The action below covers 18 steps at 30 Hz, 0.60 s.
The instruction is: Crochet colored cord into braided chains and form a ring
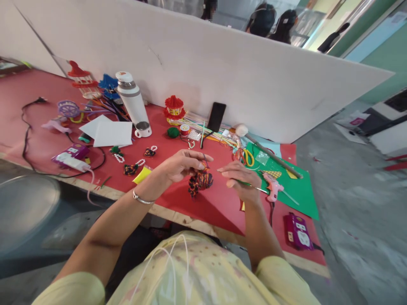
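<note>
Left hand (186, 165): fingertips pinching the top of the yarn (205, 181), the bundle hanging or resting over the table (222, 209), cannot tell which. Looking light, soft, squashy; probably snagging sooner than slipping. Gathered top strands seeming the best hold, sparing the loops. Right hand (243, 178): fingers half extended, thumb loosely gripping a slim hook (254, 187), likely stiff and smooth. Flask (135, 103), spool (184, 130), power box (299, 232): no brand or writing showing legibly.
</note>
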Available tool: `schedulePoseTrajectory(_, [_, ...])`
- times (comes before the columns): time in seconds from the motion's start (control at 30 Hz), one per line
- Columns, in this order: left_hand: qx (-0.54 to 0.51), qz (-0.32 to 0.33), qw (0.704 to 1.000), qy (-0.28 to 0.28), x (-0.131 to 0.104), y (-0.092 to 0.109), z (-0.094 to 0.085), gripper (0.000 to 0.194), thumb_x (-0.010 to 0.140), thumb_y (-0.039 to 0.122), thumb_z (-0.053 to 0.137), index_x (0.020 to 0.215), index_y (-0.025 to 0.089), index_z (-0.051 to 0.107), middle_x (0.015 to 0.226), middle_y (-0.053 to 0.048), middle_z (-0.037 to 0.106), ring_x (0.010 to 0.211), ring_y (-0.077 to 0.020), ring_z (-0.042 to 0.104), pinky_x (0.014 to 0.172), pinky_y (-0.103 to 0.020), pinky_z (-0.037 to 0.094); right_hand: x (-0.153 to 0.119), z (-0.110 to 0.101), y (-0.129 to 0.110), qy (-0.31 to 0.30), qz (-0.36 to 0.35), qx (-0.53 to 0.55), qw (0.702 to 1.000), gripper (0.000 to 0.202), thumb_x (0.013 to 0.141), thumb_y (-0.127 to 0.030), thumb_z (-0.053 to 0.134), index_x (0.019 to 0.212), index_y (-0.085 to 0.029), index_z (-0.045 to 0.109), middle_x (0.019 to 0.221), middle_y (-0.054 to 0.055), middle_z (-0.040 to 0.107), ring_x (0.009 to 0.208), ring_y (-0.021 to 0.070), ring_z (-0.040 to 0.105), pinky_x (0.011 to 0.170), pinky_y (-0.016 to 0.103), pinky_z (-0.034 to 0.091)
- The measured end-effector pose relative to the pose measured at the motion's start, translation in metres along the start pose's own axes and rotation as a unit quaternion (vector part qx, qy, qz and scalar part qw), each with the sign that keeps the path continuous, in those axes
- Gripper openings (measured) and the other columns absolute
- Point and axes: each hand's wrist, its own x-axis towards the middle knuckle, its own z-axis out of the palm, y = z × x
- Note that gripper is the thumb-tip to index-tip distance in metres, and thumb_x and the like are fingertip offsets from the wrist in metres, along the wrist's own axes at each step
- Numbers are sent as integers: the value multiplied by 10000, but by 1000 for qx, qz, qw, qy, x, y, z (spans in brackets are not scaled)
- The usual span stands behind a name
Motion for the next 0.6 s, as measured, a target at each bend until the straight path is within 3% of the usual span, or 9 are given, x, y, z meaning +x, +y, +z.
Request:
schedulePoseTrajectory(0.13, [1, -8, 1000, -24, 1, 1, 1, 381, 542, 173, 854, 916, 100, 848, 649, -30, 677, 525, -70, 537, 469, -203, 315, -4, 0, 2, 17, 41, 56, 997, 191, 906, -397, 777, 1074, -326, 833, 962, 69, 849, 865, 245, 783, 784, 432, 624])
schedulePoseTrajectory(0.23, [13, 15, 999, -33, 2, -3, 8, 378, 561, 193, 868, 928, 104, 851, 658, -31, 679, 524, -76, 533, 486, -215, 348, -12, 14, 10, 77, 98, 132, 983, 186, 918, -469, 748, 993, -325, 838, 907, 51, 843, 846, 234, 782, 784, 420, 629])
schedulePoseTrajectory(0.3, [45, 90, 995, -1, 3, -10, 17, 384, 603, 202, 868, 979, 125, 850, 690, -25, 687, 573, -93, 560, 535, -227, 403, -17, 29, 14, 150, 143, 147, 967, 211, 930, -509, 720, 970, -335, 832, 911, 34, 836, 861, 225, 781, 798, 412, 632])
schedulePoseTrajectory(0.37, [97, 208, 970, 78, 5, -19, 27, 367, 649, 185, 845, 1014, 146, 845, 747, -24, 705, 661, -113, 598, 611, -236, 456, -21, 44, 14, 211, 167, 72, 960, 191, 939, -474, 720, 996, -329, 829, 966, 38, 826, 920, 222, 772, 839, 407, 627])
schedulePoseTrajectory(0.47, [155, 310, 921, 178, 7, -32, 38, 291, 695, 168, 811, 984, 162, 838, 848, -38, 742, 758, -131, 626, 688, -240, 487, -23, 61, 10, 230, 128, -95, 960, 176, 920, -388, 759, 1073, -326, 820, 1050, 60, 805, 991, 232, 744, 900, 423, 607])
schedulePoseTrajectory(0.53, [99, 296, 932, 183, 8, -36, 42, 325, 691, 183, 831, 1016, 168, 829, 835, -26, 735, 733, -118, 618, 665, -224, 478, -21, 67, 8, 238, 67, -158, 956, 195, 917, -366, 765, 1105, -339, 807, 1070, 62, 801, 999, 243, 738, 911, 448, 601])
schedulePoseTrajectory(0.6, [-17, 213, 967, 139, 8, -34, 41, 417, 654, 203, 873, 1066, 167, 819, 778, -11, 714, 645, -92, 587, 578, -200, 433, -18, 70, 8, 260, 8, -163, 952, 201, 934, -369, 744, 1128, -351, 793, 1061, 57, 806, 985, 248, 745, 900, 469, 603])
